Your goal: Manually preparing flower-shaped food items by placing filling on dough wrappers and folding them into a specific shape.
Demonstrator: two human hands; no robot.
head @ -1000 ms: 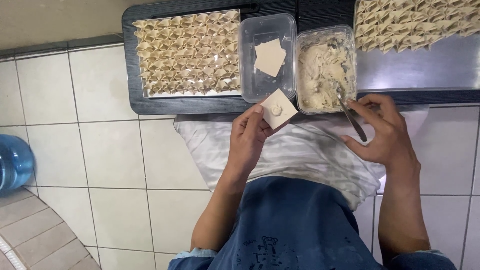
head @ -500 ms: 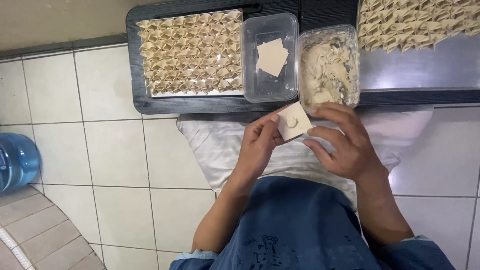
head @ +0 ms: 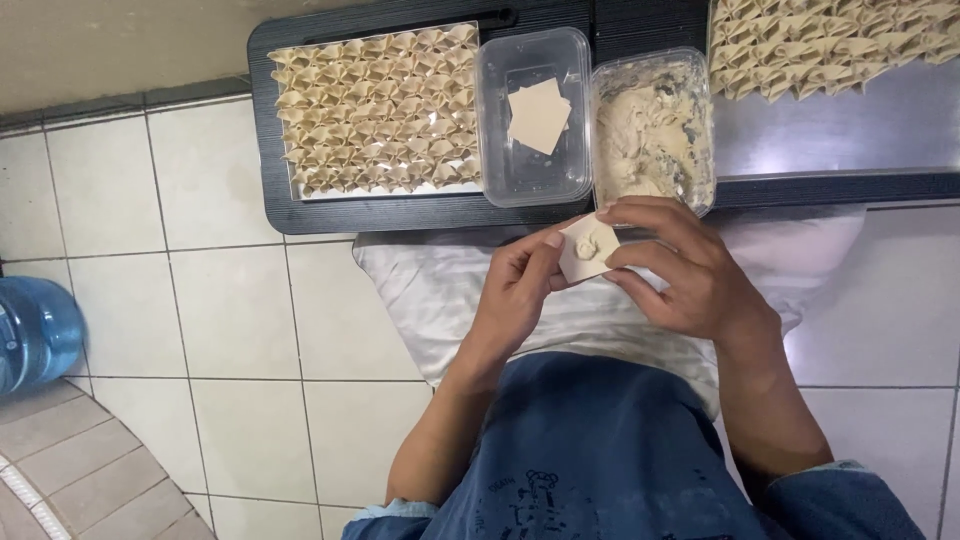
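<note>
A square dumpling wrapper (head: 587, 249) with a dab of filling in its middle is pinched between both hands over my lap. My left hand (head: 520, 290) grips its left edge with thumb and fingers. My right hand (head: 680, 270) curls around its right side. Just beyond them stands a clear tub of pale filling (head: 652, 132). To its left sits a clear tub (head: 500, 170) holding a few flat wrappers (head: 539, 115).
A black tray (head: 270, 190) carries rows of folded dumplings (head: 375, 110). More folded dumplings (head: 830, 45) lie on a metal surface at the top right. A white cloth (head: 430, 290) covers my lap. A blue water bottle (head: 35, 335) stands on the tiled floor, left.
My right hand has left the filling tub and come to the wrapper, with no utensil visible in it now. Both hands now hold the filled wrapper.
</note>
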